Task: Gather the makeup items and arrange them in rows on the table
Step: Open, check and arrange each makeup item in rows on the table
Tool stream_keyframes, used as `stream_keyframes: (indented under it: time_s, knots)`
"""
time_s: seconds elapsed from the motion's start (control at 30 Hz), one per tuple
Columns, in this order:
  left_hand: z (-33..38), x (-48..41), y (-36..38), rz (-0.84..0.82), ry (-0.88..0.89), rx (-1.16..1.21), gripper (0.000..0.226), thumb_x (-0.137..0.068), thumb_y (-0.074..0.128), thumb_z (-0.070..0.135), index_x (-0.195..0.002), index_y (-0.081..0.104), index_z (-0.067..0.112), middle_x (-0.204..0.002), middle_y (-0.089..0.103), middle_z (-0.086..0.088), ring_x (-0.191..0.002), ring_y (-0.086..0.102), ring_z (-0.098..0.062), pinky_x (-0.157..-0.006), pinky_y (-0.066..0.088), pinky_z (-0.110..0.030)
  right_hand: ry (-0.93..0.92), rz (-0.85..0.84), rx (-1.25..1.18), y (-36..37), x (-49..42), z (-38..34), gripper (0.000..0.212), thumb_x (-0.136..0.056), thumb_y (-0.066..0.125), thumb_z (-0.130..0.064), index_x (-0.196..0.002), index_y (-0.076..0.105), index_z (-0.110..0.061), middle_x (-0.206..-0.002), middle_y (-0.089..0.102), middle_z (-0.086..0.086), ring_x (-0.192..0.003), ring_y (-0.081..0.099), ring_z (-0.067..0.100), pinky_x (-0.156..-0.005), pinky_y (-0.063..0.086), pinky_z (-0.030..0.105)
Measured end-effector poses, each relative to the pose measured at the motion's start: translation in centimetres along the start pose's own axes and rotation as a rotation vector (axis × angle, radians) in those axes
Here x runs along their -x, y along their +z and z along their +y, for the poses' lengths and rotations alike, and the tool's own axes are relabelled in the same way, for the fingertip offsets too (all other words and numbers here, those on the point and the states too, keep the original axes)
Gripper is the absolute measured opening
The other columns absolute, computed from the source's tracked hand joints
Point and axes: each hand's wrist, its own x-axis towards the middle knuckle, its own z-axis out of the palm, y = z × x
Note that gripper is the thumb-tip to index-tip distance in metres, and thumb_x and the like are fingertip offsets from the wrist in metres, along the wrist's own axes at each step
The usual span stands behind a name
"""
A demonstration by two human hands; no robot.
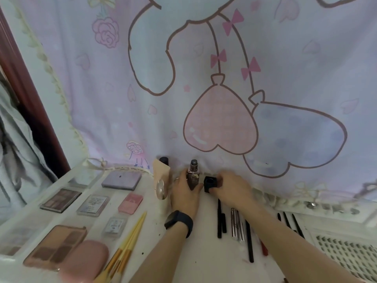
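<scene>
— What's hard to read here?
— The left hand (184,190) wraps an upright uncapped lipstick (193,175), covering its base; the right hand (230,186) pinches the black cap (210,184) just beside it, near the curtain (224,88).
— And the rest?
— Palettes (61,198) lie in rows on the tabletop (183,252); the yellow brushes (126,242) are cut off below.

You've got a printed cloth curtain (224,82) at 12 o'clock, matt. Black cap (210,183): matt plastic. Tube (237,225) at 5 o'clock: shiny metal look. Palettes (61,200) at 9 o'clock: glossy clear lids. Watch band (179,222): matt black.
</scene>
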Motion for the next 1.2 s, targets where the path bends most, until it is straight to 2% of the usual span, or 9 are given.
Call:
stream_keyframes:
  time_s: [0.13, 0.43, 0.63, 0.73, 0.9, 0.97, 1.03, 1.1, 1.2]
  knots:
    - [-0.5, 0.1, -0.1, -0.041, 0.001, -0.019, 0.044, -0.082, 0.077, 0.013, -0.123, 0.06, 0.019, -0.107, 0.066, 0.005, -0.101, 0.062, -0.015, -0.087, 0.048, -0.026, 0.002, -0.054, 0.065, 0.1, -0.3, 0.0, 0.023, -0.085, 0.068, -0.042, -0.088, 0.065, -0.019, -0.081, 0.065, -0.001, -0.074, 0.064, 0.018, -0.068, 0.059, 0.037]
    - [-0.6, 0.0, -0.1, -0.061, 0.015, -0.076, 0.039, -0.086, 0.068, 0.011, -0.123, 0.062, 0.024, -0.092, 0.06, 0.016, -0.09, 0.058, -0.009, -0.072, 0.04, -0.009, -0.015, -0.062, 0.067, 0.4, -0.7, -0.3, 0.023, -0.087, 0.066, -0.038, -0.09, 0.066, -0.015, -0.085, 0.067, 0.004, -0.078, 0.066, 0.022, -0.073, 0.06, 0.042]
    - [-0.5, 0.1, 0.3, -0.031, 0.003, -0.112, 0.041, -0.088, 0.062, 0.01, -0.126, 0.058, 0.026, -0.092, 0.059, 0.015, -0.085, 0.057, -0.01, -0.071, 0.041, -0.022, -0.032, -0.03, 0.082, 0.7, -0.6, -0.5, 0.024, -0.087, 0.065, -0.041, -0.096, 0.067, -0.019, -0.09, 0.067, 0.002, -0.081, 0.065, 0.021, -0.069, 0.057, 0.035]
    - [-0.5, 0.1, 0.2, -0.032, -0.003, -0.112, 0.04, -0.089, 0.061, 0.013, -0.127, 0.057, 0.027, -0.1, 0.065, 0.011, -0.092, 0.06, -0.012, -0.081, 0.048, -0.026, -0.037, -0.035, 0.088, 0.7, -0.6, -0.6, 0.024, -0.087, 0.065, -0.041, -0.096, 0.067, -0.018, -0.089, 0.067, 0.002, -0.081, 0.065, 0.02, -0.069, 0.057, 0.034]
    - [-0.5, 0.3, -0.1, -0.069, 0.0, -0.119, 0.045, -0.087, 0.06, 0.008, -0.124, 0.053, 0.031, -0.086, 0.056, 0.023, -0.086, 0.062, -0.007, -0.061, 0.033, -0.004, -0.016, -0.061, 0.032, 0.1, 0.1, -0.8, 0.018, -0.083, 0.068, -0.033, -0.09, 0.067, -0.016, -0.084, 0.067, 0.001, -0.077, 0.065, 0.018, -0.067, 0.057, 0.032]
    - [-0.4, 0.7, -0.2, -0.089, -0.018, -0.152, 0.051, -0.088, 0.06, 0.008, -0.132, 0.049, 0.029, -0.097, 0.06, 0.019, -0.101, 0.064, -0.016, -0.065, 0.038, -0.005, -0.021, -0.037, 0.008, -0.4, 1.0, -0.9, 0.02, -0.084, 0.068, -0.035, -0.094, 0.066, -0.018, -0.086, 0.067, -0.002, -0.079, 0.064, 0.018, -0.069, 0.056, 0.033]
    - [-0.1, 1.5, -0.5, -0.122, -0.08, -0.215, 0.07, -0.091, 0.062, 0.012, -0.152, 0.03, 0.02, -0.128, 0.059, 0.002, -0.122, 0.055, -0.024, -0.089, 0.048, -0.019, -0.017, -0.002, -0.053, -1.2, 2.3, -1.1, 0.028, -0.087, 0.066, -0.037, -0.107, 0.065, -0.018, -0.097, 0.068, -0.002, -0.089, 0.064, 0.019, -0.077, 0.055, 0.034]
    - [0.3, 2.8, -1.1, -0.15, -0.144, -0.263, 0.083, -0.093, 0.063, 0.017, -0.159, 0.012, 0.014, -0.15, 0.044, -0.011, -0.136, 0.043, -0.027, -0.105, 0.038, -0.029, -0.009, 0.029, -0.12, -2.1, 4.2, -1.3, 0.037, -0.091, 0.063, -0.038, -0.123, 0.062, -0.018, -0.109, 0.068, -0.001, -0.099, 0.063, 0.019, -0.082, 0.051, 0.032]
    - [0.5, 5.9, -2.3, -0.165, -0.113, -0.233, 0.078, -0.092, 0.064, 0.018, -0.157, 0.021, 0.015, -0.153, 0.039, -0.007, -0.138, 0.039, -0.021, -0.103, 0.031, -0.02, -0.044, 0.095, -0.206, -3.2, 8.1, -1.8, 0.03, -0.096, 0.06, -0.035, -0.122, 0.061, -0.02, -0.109, 0.065, -0.007, -0.102, 0.061, 0.013, -0.08, 0.043, 0.026]
